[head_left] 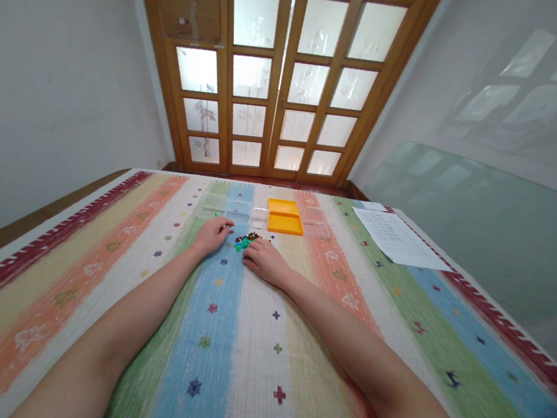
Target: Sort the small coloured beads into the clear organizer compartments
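Pile of tiny pcs (241, 244), bright green + dark red/brown, looks like hard plastic, exact shape too small to tell; lies loose on striped tabletop cloth (255, 367), btwn the two hands. R hand (263, 259) palm-down at its right edge, fingers bent & touching or covering some pcs; can't tell if any are gripped. L hand (214, 233) just left of pile, fingers curled, thumb side toward pile; can't tell if it's pinching anything. Small green bit (216, 215) shows right by its knuckles.

Beyond: orange box (285, 224), rectangular, smooth plastic, two shallow halves side by side w/ raised rims. Clear plastic tray (238, 208), thin & see-through, left of it; another clear tray (316, 221) on right. Cloth has a woven look, w/ small star, cross & animal motifs. White printed sheet (396, 238) flat, far right.
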A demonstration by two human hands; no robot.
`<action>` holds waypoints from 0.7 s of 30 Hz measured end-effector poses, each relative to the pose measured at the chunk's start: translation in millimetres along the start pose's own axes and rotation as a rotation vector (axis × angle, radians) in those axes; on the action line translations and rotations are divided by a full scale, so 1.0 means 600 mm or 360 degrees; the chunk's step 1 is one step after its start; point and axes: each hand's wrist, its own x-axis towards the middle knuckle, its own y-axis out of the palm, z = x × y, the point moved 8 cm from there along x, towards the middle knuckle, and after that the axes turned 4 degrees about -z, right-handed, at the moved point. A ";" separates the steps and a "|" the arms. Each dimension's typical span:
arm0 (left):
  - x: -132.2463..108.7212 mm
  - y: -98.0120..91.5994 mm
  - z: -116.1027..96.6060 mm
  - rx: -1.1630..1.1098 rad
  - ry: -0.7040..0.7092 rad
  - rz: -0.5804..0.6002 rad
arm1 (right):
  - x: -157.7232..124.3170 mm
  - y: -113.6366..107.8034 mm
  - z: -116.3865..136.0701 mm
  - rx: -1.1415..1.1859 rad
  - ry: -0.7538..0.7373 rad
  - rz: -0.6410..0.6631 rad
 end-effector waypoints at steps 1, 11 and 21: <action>0.000 0.002 -0.001 0.0001 0.0001 0.0014 | 0.000 -0.001 -0.002 0.0004 -0.0002 -0.0002; -0.006 0.012 -0.011 -0.0010 0.0066 0.0115 | -0.016 -0.033 -0.082 0.0057 0.0335 -0.0248; -0.011 0.019 -0.026 -0.0030 0.0127 0.0214 | -0.154 -0.131 -0.322 0.0216 0.1212 -0.1019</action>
